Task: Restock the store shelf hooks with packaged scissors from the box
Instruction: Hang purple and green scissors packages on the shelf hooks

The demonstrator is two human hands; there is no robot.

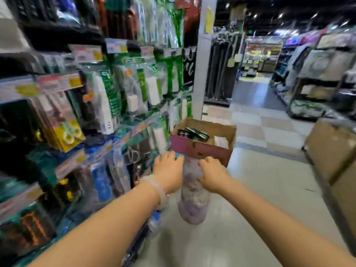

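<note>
A clear plastic packet (193, 201) hangs between my hands; the blur hides what is in it. My left hand (168, 171) grips its top left with curled fingers. My right hand (212, 174) pinches its right edge. An open cardboard box (202, 149) with a purple front stands on the floor just beyond them, with dark packets (192, 133) inside. On my left, shelf hooks carry packaged goods, among them a pack of scissors (133, 151) near my left hand.
The shelf unit (77, 112) fills the left side, hung with blurred packages and price tags. A white pillar (202, 74) stands behind the box. Another brown carton (335, 155) is at the right. The tiled aisle floor (250, 209) runs ahead.
</note>
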